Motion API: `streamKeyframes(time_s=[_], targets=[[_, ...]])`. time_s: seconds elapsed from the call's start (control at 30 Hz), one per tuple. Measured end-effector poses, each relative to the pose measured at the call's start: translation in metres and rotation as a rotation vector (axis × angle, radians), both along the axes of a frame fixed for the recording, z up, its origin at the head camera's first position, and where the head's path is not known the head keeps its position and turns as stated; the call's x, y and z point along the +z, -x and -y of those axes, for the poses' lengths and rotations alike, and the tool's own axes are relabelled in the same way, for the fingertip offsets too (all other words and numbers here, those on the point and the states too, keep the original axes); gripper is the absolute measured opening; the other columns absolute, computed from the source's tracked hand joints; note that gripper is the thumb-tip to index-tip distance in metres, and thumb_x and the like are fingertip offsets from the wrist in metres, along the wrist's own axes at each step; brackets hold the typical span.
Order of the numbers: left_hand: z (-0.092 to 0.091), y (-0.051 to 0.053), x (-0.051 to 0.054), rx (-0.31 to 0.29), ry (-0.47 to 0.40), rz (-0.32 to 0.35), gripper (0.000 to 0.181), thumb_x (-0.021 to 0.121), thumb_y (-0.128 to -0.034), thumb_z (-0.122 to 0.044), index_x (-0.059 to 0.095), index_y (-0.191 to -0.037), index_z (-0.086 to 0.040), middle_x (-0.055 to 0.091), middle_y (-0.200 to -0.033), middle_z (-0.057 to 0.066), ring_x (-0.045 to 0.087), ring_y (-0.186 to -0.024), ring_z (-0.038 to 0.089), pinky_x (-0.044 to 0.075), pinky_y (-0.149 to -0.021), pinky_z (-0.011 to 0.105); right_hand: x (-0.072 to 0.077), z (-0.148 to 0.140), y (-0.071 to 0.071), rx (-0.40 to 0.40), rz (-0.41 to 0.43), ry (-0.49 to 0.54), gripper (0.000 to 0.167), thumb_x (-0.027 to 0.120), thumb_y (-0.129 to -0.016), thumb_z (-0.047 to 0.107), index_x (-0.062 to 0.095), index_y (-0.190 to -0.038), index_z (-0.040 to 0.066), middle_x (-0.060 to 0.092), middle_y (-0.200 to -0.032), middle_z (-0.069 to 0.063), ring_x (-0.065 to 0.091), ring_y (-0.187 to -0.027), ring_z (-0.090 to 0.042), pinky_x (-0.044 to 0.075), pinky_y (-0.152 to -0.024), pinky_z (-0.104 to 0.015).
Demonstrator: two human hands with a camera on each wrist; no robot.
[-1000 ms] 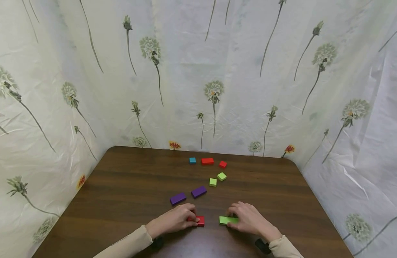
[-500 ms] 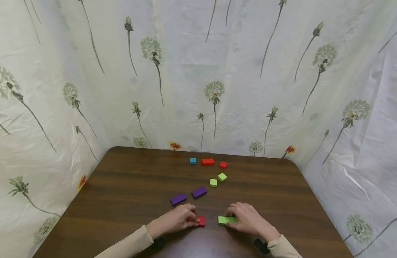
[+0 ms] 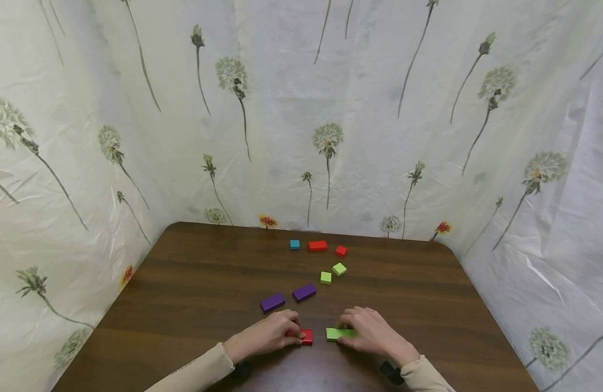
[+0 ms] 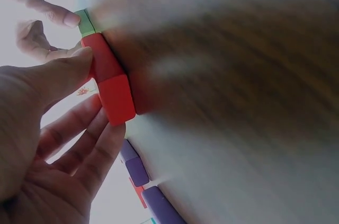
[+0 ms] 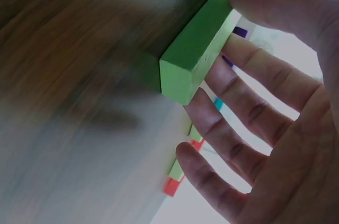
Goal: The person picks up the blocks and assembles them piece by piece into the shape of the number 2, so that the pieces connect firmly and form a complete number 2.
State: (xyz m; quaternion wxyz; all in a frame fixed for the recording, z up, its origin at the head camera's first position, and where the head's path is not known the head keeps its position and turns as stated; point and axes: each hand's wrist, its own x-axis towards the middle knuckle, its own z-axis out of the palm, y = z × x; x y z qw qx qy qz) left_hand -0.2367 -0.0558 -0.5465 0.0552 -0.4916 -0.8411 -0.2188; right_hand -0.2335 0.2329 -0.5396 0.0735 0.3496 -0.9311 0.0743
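Near the front of the table, my left hand (image 3: 274, 330) grips a red block (image 4: 109, 78) between thumb and fingers; the block rests on the tabletop. To its right my right hand (image 3: 371, 332) pinches a long green block (image 5: 198, 38), thumb on the near side and fingers on the far side. A short gap separates the two blocks in the head view. Just beyond the left hand lie two purple blocks, one purple block (image 3: 273, 302) nearer and another purple block (image 3: 304, 293) to its right.
Farther back sit two small light green cubes, one green cube (image 3: 326, 278) nearer than the other. Close to the far edge are a small blue block (image 3: 294, 245), a red block (image 3: 317, 246) and a small red cube (image 3: 341, 250). A flowered curtain (image 3: 281, 109) surrounds the dark wooden table (image 3: 208, 272).
My right hand has slid the green block leftward along the table, narrowing the gap to the red block. The left hand keeps its grip and has hardly moved.
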Motion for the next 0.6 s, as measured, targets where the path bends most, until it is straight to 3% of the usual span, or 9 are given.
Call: streamKeyframes(time_s=[0.6], targets=[[0.0,0.001,-0.002,-0.008,-0.01,-0.035,0.007,0.074,-0.0855,-0.024,0.077,-0.085,-0.018,0.059,-0.089,-0.007,0.051,-0.079,0.0,0.04,-0.071,0.009,0.0,0.022,0.002,0.065,-0.046,0.007,0.02,0.077,-0.076,0.041,0.069,-0.087,0.027,0.06,-0.085,0.016,0.054,-0.079,-0.003,0.044,-0.066,-0.027]])
